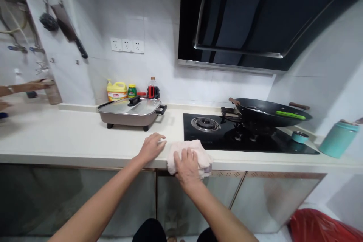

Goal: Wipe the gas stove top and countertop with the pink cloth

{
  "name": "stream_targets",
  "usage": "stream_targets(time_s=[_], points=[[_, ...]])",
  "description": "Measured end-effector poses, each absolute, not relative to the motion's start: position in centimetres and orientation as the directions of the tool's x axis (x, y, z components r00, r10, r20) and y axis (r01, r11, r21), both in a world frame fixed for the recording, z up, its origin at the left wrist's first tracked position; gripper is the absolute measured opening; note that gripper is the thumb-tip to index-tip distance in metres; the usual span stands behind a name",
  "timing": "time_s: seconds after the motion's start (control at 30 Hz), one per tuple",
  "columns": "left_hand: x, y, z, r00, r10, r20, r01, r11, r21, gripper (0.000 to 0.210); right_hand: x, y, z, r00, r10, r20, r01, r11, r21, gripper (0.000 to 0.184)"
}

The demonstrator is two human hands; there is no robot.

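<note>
My right hand [188,168] is over a folded pale pink cloth [200,152], holding it against the front edge of the white counter [70,136]. Part of the cloth hangs past that edge. Resting on the counter to the left of the cloth, my left hand [153,146] has its fingers apart and nothing in them. Just behind it stands a brown electric pan [124,120] with a glass lid and black handles. The black glass gas stove [195,130] begins right behind the cloth.
A black wok [261,115] with a green-handled utensil sits on the right burner. At the right are a small turquoise lid [300,137] and a turquoise container [338,139]. Bottles line the back wall. A cleaver [66,24] hangs at left, near another person's arm [25,87]. The hood [241,19] overhangs the stove.
</note>
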State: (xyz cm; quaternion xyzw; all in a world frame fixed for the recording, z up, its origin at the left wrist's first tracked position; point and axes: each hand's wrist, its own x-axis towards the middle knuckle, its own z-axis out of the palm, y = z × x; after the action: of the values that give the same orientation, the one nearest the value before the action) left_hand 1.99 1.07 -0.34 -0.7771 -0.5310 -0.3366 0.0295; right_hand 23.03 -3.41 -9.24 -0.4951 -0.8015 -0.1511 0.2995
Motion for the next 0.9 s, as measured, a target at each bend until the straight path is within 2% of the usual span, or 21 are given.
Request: stream_targets(time_s=[0.1,0.17,0.33,0.4,0.5,0.67,0.9], points=[[2.2,1.9,-1.2,0.205,0.846,0.492,0.891,-0.37,0.265,0.03,23.1,-3.0,-9.3,-0.415,0.683,0.602,0.865,0.501,0.028,0.066],[2.3,1.9,-1.4,0.207,0.866,0.456,0.913,-0.338,0.228,0.033,24.0,-2.9,-9.3,-0.471,0.623,0.624,0.842,0.528,0.108,0.058],[2.0,1.6,-0.9,0.183,0.913,0.365,0.942,-0.269,0.199,0.043,28.5,-2.7,-9.1,-0.474,0.291,0.831,0.828,0.469,0.308,0.041],[1.8,1.7,-0.9,0.189,0.919,0.346,0.944,-0.266,0.192,0.047,31.4,-2.7,-8.9,-0.471,0.229,0.852,0.827,0.452,0.335,0.041],[1.6,2.0,-1.1,0.2,0.916,0.347,0.945,-0.274,0.177,0.051,36.9,-3.1,-8.8,-0.48,0.248,0.842,0.827,0.448,0.339,0.044],[1.4,2.2,-1.4,0.223,0.904,0.365,0.945,-0.292,0.145,0.054,46.8,-4.0,-9.0,-0.469,0.373,0.801,0.852,0.429,0.299,0.053],[1.7,1.8,-0.9,0.223,0.909,0.353,0.952,-0.28,0.121,0.057,58.3,-5.0,-9.7,-0.413,0.532,0.739,0.906,0.32,0.276,0.065]])
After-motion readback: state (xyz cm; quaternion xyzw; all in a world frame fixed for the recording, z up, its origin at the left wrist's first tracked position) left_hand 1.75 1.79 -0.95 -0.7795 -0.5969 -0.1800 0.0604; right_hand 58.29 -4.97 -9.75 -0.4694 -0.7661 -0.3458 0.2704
